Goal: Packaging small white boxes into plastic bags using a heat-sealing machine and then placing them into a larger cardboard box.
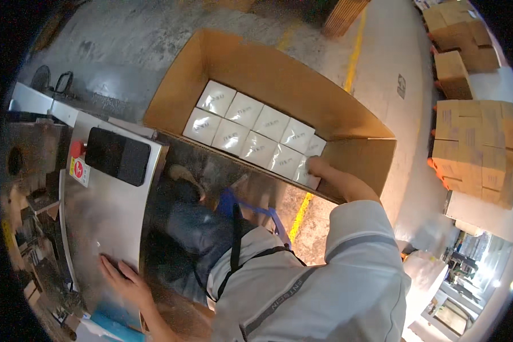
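Note:
A large open cardboard carton (347, 117) holds two rows of white, shiny-wrapped boxes (231, 137) with faint dark print on top. At its right end, my right hand (319, 167) reaches in over the near wall, its fingers curled against the last white box (304, 172) of the near row. That box is partly hidden by the hand, and the fingertips are hard to make out. My left hand (125, 281) lies flat with fingers stretched on a bare metal tabletop (111, 214), holding nothing.
A black phone (118, 156) lies on the metal tabletop, beside a red button (77, 149) and a sticker. Something blue (273, 219) stands below the carton's near side. Stacked brown cartons (473, 148) line the far right. A yellow line (356, 51) runs along the concrete floor.

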A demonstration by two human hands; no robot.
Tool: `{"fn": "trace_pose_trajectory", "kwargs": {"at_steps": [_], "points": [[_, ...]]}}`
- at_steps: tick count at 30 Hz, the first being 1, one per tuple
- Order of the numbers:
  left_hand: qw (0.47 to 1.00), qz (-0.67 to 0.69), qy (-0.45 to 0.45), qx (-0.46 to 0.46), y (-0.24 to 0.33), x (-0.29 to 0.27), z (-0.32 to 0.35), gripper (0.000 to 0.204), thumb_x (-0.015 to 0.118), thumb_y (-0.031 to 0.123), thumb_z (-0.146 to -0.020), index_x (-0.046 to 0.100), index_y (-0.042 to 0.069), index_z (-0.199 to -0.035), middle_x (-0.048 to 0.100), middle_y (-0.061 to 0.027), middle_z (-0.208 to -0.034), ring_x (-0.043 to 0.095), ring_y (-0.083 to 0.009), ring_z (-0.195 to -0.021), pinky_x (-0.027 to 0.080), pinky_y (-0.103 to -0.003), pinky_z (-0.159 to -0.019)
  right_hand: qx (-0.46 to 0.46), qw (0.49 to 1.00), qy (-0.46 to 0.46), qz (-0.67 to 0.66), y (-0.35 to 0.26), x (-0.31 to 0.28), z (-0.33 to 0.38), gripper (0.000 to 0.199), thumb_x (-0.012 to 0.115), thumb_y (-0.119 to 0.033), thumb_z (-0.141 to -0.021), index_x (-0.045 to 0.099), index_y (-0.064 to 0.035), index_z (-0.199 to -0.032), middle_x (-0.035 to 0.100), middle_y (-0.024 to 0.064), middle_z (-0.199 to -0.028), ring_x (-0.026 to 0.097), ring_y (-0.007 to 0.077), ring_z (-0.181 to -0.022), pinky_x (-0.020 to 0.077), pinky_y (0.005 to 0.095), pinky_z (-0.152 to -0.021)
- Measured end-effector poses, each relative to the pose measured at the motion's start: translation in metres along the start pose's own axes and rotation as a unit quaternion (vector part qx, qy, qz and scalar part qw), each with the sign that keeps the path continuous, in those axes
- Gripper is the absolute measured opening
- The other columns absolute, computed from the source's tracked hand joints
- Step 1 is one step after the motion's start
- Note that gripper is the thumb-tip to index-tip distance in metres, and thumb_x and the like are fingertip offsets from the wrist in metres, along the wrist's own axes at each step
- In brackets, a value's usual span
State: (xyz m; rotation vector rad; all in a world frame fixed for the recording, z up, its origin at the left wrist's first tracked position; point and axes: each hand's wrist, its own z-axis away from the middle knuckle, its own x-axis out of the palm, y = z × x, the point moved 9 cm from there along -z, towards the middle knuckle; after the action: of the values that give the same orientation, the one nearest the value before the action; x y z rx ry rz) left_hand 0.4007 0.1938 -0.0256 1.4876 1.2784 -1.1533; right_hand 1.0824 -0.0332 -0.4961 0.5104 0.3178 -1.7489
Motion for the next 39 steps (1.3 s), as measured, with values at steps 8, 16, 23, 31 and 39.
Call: {"fn": "trace_pose_trajectory", "kwargs": {"at_steps": [8, 16, 23, 31, 39], "points": [[1.0, 0.015, 0.023, -0.005, -0.003, 0.0, 0.005, 0.051, 0.053, 0.019, -0.1, 0.048, -0.004, -0.145, 0.048, -0.0276, -0.148, 0.044, -0.0434, -0.138, 0.034, -0.048, -0.116, -0.187, 0.964, 0.104, -0.155, -0.107, -0.199, 0.055, 0.051, 0.065, -0.045, -0.093, 0.071, 0.0032, -0.11, 0.071, 0.0253, -0.1, 0.069, 0.037, -0.094, 0.0543, 0.0417, -0.084], [0.963, 0.237, 0.085, -0.099, -0.008, -0.019, -0.003, 0.033, 0.06, 0.014, -0.095, 0.06, -0.006, -0.122, 0.056, -0.0282, -0.132, 0.053, -0.0467, -0.123, 0.044, -0.047, -0.106, -0.335, 0.79, 0.164, -0.487, -0.258, -0.401, 0.208, 0.051, 0.054, -0.034, -0.104, 0.054, 0.0034, -0.14, 0.067, 0.0148, -0.127, 0.064, 0.0258, -0.116, 0.0482, 0.0376, -0.102], [0.772, 0.605, -0.1, -0.166, -0.033, -0.121, 0.052, 0.022, 0.07, 0.01, -0.092, 0.073, -0.004, -0.109, 0.072, -0.0161, -0.113, 0.067, -0.0239, -0.111, 0.051, -0.036, -0.097, -0.378, 0.848, 0.254, -0.273, -0.318, -0.398, 0.264, 0.037, 0.072, -0.02, -0.091, 0.065, 0.001, -0.12, 0.073, 0.0102, -0.108, 0.068, 0.0198, -0.098, 0.0539, 0.0358, -0.085], [0.461, 0.748, 0.435, -0.199, -0.425, -0.171, 0.344, 0.042, 0.059, 0.032, -0.103, 0.06, 0.0, -0.13, 0.069, -0.012, -0.121, 0.063, -0.0252, -0.117, 0.048, -0.041, -0.106, -0.373, 0.848, 0.251, -0.28, -0.321, -0.394, 0.25, 0.029, 0.068, -0.018, -0.095, 0.065, 0.0045, -0.114, 0.069, 0.0072, -0.102, 0.062, 0.0155, -0.091, 0.0507, 0.0328, -0.08], [0.745, 0.22, 0.118, -0.619, -0.521, -0.073, 0.495, 0.046, 0.061, 0.033, -0.1, 0.059, 0.004, -0.136, 0.068, -0.0079, -0.109, 0.063, -0.0136, -0.096, 0.052, -0.029, -0.08, -0.371, 0.86, 0.198, -0.289, -0.337, -0.395, 0.223, 0.026, 0.065, -0.018, -0.096, 0.067, 0.0035, -0.112, 0.071, 0.0064, -0.097, 0.064, 0.0146, -0.089, 0.051, 0.0335, -0.078]]}}
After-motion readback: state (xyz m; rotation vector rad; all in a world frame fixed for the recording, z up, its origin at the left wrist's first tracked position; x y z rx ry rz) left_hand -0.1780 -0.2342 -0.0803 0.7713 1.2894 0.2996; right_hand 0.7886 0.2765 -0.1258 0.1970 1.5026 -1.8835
